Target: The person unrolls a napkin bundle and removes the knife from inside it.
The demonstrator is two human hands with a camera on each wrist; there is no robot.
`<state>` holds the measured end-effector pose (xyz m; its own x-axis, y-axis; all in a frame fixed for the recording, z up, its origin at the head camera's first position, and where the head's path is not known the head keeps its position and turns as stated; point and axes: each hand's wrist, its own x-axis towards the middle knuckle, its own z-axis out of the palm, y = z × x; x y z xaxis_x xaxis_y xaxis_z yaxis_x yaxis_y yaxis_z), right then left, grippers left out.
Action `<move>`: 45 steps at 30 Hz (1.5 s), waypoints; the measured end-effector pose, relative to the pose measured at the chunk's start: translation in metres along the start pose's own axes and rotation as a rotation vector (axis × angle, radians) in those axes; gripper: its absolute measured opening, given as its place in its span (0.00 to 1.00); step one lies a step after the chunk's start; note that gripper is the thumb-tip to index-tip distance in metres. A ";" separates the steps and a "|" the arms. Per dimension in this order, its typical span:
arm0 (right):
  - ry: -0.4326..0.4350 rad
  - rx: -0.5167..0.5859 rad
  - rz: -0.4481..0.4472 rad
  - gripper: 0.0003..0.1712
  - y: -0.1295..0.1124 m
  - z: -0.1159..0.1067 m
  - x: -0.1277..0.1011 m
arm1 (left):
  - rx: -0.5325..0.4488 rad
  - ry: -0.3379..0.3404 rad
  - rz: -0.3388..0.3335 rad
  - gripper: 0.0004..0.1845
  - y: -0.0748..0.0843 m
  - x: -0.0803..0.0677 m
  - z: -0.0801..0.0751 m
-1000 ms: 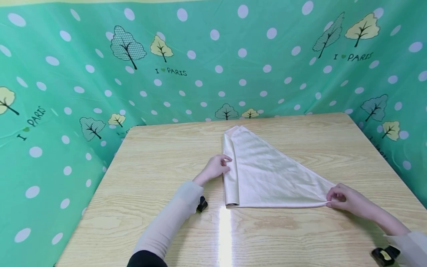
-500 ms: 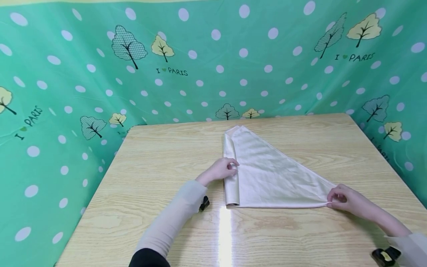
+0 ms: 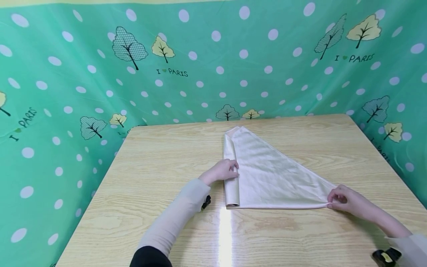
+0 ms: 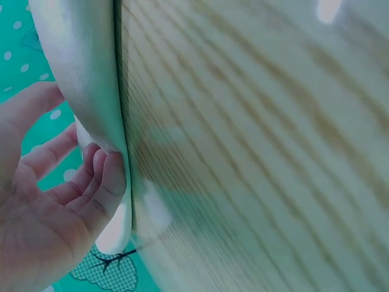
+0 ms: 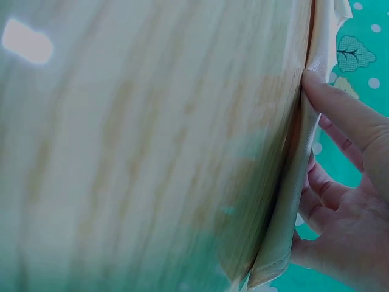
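Note:
A pale cream, satiny cloth lies on the table, its left side rolled into a tube and its right side tapering to a corner. My left hand lies across the middle of the rolled edge, fingers and thumb curled round it. In the left wrist view, the roll passes between thumb and fingers of that hand. At the tapered end my right hand pinches the corner. The right wrist view has the thumb of this hand pressed on the cloth's edge.
The wood-grain table carries a bright light reflection near its front. A green polka-dot curtain with printed trees stands behind and along both sides. Small black devices sit at the left wrist and right wrist.
My left hand has shifted slightly right and toward me, from the roll's left side to over it. My right hand and the cloth look unchanged.

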<state>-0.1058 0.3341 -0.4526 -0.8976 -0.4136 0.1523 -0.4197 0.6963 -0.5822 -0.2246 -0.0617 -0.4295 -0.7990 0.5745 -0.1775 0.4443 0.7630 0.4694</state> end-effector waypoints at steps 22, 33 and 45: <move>-0.005 -0.010 0.038 0.11 -0.003 -0.001 0.000 | 0.050 0.037 -0.042 0.11 -0.008 0.006 0.003; 0.022 -0.010 0.006 0.12 -0.002 0.000 -0.001 | -0.118 0.090 -0.066 0.10 -0.014 -0.001 0.001; -0.007 -0.008 0.038 0.11 -0.003 0.001 -0.001 | -0.522 0.139 -0.115 0.11 -0.028 -0.015 0.002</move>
<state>-0.1041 0.3321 -0.4516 -0.9119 -0.3910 0.1251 -0.3868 0.7163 -0.5808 -0.2241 -0.0917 -0.4418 -0.8920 0.4250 -0.1537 0.1195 0.5496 0.8268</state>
